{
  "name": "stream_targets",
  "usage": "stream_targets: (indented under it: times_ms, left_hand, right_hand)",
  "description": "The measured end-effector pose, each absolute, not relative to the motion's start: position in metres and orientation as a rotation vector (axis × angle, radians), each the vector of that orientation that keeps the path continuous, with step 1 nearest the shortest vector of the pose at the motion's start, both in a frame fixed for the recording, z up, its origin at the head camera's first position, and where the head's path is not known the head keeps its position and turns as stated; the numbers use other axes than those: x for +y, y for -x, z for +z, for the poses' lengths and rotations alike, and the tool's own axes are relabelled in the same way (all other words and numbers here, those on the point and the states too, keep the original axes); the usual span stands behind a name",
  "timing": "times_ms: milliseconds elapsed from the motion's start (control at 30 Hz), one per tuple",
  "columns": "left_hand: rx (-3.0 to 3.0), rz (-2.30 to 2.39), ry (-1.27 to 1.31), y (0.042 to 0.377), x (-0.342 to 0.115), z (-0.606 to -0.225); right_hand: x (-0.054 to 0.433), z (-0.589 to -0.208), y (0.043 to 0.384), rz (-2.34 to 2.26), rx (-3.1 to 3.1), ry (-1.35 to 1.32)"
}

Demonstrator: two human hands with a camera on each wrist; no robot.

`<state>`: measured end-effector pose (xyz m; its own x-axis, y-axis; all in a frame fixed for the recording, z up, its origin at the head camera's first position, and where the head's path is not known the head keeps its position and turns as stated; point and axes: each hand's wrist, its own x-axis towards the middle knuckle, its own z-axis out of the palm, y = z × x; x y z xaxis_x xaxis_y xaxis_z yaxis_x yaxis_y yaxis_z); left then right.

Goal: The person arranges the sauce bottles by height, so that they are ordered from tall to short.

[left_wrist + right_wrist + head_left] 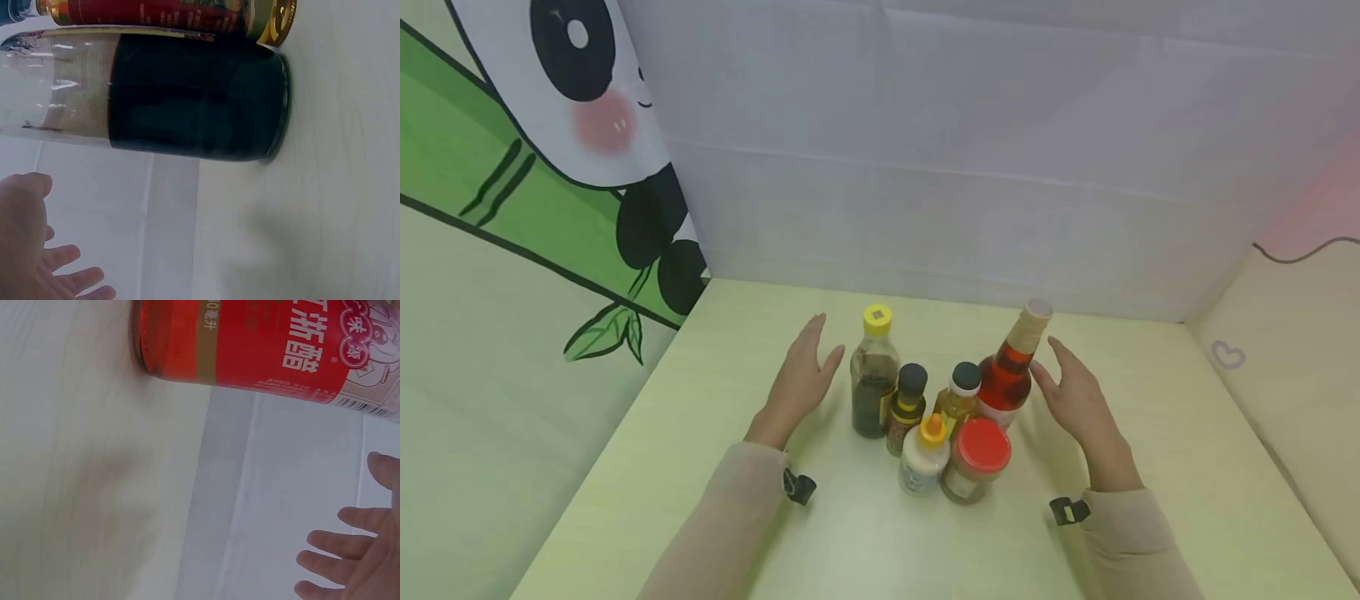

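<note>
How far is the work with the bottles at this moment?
Six containers stand bunched together on the table. Neither hand holds anything: the left hand is open beside the dark yellow-capped bottle, the right hand open beside the red vinegar bottle. No bottle is gripped or lifted yet.

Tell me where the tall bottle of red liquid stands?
In the head view, the tall bottle of red liquid stands at the cluster's back right, beside the right hand.
</note>
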<state>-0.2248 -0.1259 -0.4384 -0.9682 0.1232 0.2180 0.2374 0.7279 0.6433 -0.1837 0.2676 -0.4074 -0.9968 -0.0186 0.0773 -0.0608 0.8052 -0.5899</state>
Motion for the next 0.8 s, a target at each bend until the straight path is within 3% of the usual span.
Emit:
stream_targets:
  times_ms: [233, 800]
  left_hand:
    - [-2.661, -1.25, 0.307, 0.218, -0.122, -0.435]
    - [-2.244, -1.544, 0.615, 0.2, -0.106, -0.429]
  right_hand:
    - [0.263, -0.394, 0.175, 1.017, -2.905, -0.055]
    - [0.244, -0.377, 0.151, 1.273, -2.629, -0.165]
